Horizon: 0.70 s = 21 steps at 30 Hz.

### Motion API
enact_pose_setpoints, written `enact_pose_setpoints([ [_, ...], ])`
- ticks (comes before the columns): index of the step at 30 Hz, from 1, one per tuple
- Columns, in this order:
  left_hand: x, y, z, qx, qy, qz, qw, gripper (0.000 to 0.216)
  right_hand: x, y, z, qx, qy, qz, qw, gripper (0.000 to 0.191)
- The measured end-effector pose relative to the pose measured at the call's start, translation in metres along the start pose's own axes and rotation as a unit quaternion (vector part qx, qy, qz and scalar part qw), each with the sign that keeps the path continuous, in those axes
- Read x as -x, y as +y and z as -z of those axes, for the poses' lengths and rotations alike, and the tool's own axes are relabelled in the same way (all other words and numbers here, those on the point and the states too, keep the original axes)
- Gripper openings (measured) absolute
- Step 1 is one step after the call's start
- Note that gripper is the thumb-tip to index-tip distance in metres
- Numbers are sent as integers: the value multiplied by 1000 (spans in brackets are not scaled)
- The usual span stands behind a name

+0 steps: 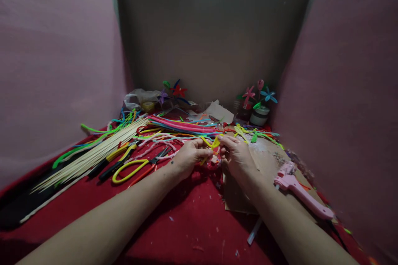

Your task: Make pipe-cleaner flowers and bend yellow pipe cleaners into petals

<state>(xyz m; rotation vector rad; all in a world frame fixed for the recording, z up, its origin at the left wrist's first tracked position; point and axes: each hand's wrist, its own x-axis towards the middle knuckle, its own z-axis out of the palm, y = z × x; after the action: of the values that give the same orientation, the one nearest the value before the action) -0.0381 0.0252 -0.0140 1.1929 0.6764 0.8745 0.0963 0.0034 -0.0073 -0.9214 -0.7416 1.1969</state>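
My left hand [189, 156] and my right hand [236, 155] meet over the middle of a red cloth [186, 223]. Both are closed in a pinch on a yellow pipe cleaner [212, 144] bent between the fingertips. Just beyond my hands lies a pile of coloured pipe cleaners [183, 126] in pink, blue, green and yellow. A piece of brown cardboard [267, 157] lies under my right wrist.
A bundle of bamboo skewers [93, 155], yellow-handled scissors [133, 167] and black-and-yellow pliers [113, 159] lie at the left. A pink glue gun [300, 190] rests at the right. Finished pipe-cleaner flowers [259, 95] stand in a small pot at the back. Pink walls enclose both sides.
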Motion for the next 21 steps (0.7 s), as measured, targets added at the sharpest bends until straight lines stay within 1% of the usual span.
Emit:
enact_pose_setpoints([
  [3,1,1,-1,-17,-12,18,1000,18,-1,0,0,21,12,7,1000,22],
  [5,1,1,-1,-17,-24,13,999,17,-2,1,0,32,3,-2,999,21],
  [8,0,-1,0,2,-33,3,999,18,-1,2,0,46,2,14,999,18],
  [10,-1,-2,1,5,-30,4,1000,17,-1,3,0,44,3,21,999,18],
  [13,-1,-1,1,2,-18,6,1000,15,0,3,0,22,-2,7,1000,19],
  [18,-3,-1,3,8,-15,-32,999,13,2,2,1,-2,-50,24,998,14],
  [21,-4,1,3,43,0,-23,999,15,3,-1,-1,-39,-87,27,995,9],
])
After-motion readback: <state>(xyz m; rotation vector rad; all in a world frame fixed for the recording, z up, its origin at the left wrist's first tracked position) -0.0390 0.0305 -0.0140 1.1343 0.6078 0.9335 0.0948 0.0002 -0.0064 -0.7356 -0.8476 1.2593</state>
